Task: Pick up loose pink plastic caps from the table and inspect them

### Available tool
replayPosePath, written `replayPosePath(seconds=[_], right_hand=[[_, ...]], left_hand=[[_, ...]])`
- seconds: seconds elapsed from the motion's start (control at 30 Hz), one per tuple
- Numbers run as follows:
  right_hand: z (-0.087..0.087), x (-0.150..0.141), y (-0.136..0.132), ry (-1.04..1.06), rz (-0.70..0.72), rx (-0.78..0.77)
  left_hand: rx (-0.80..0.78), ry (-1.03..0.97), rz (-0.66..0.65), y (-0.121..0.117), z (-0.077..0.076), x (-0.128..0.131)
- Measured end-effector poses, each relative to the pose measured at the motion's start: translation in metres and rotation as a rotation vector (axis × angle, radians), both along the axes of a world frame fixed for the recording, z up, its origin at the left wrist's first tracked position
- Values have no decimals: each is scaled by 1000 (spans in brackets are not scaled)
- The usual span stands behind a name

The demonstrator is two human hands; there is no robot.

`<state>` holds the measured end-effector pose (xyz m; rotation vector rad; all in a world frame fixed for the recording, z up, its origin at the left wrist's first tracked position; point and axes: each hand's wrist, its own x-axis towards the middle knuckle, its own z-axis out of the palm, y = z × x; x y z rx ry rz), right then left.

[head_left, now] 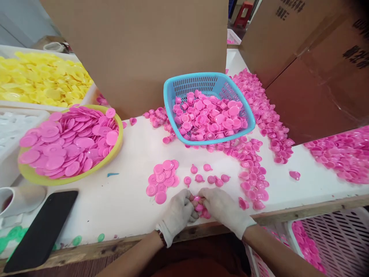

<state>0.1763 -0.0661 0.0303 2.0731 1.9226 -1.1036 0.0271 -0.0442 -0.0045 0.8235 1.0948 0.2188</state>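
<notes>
My left hand and my right hand, both in white gloves with bare fingertips, meet near the table's front edge. Their fingers pinch a small pink toy cup from both sides, partly hidden by the fingertips. Just below it, more pink pieces lie close against the hands. Several pink toy cups sit spaced out on the white tabletop beyond my fingers. Left of them is a loose cluster of flat pink toy saucers.
A blue basket of pink cups stands behind, with cup heaps to its right. At left are a yellow bowl of saucers, a black phone and a white mug. Cardboard boxes rise at the back.
</notes>
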Motion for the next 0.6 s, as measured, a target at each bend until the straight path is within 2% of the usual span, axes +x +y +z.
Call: replayPosePath(seconds=[0.13,0.33,0.47,0.6], right_hand=[[8,0,4,-84,73,-51],[14,7,20,-63,245,-135],[17,1,32,-170,314,-152],[20,-12,45,-173,371,-208]], left_hand=[[146,138,-76,1,4,1],[208,96,-119,2,8,-5],[212,102,-171,4,6,-13],[136,150,-217,6,4,-22]])
